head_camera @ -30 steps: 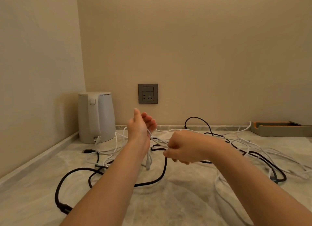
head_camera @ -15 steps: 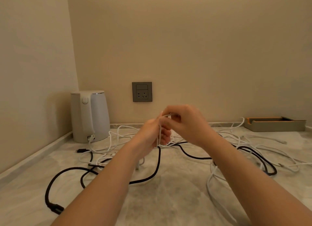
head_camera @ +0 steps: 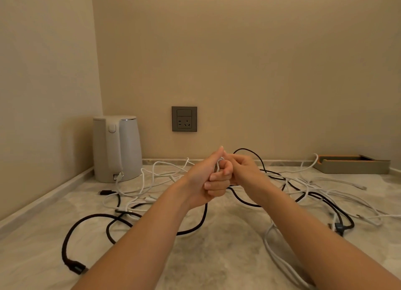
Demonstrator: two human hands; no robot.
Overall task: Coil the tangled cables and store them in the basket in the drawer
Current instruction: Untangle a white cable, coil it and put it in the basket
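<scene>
left hand [head_camera: 206, 182]: splayed 1 s ago, now curled round white cable [head_camera: 217, 164] | right hand [head_camera: 245, 170], at 3 o'clock: cable pinched | first coil judged started

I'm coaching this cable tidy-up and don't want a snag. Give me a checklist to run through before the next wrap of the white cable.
1. Grip of left hand on white cable: ok, fingers curl round it.
2. Pinch of right hand on the same cable: ok.
3. Slack clear of black cable: not ok, white and black strands cross on the counter.
4. White plug at kettle base detached: cannot tell.
5. Wall socket free of plugs: ok.
6. Basket and drawer ready: cannot tell, out of view.
</scene>
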